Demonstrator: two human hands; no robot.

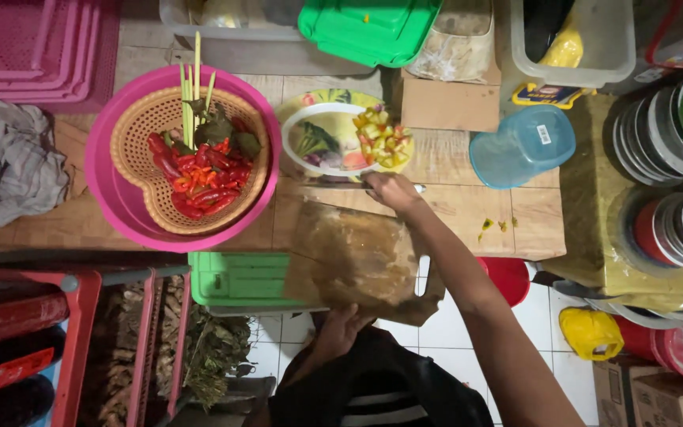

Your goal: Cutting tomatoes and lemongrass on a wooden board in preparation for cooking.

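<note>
Tipping the cutting board toward the plate

My left hand grips the near edge of the wooden cutting board, lifting it so it slants toward the plate of chopped pieces. My right hand is closed around a knife at the board's far edge, just beside the plate. The basket of red chillies sits to the left.

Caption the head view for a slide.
Left hand tilts a wooden cutting board while right hand holds a knife beside a plate of chopped vegetables.
</note>
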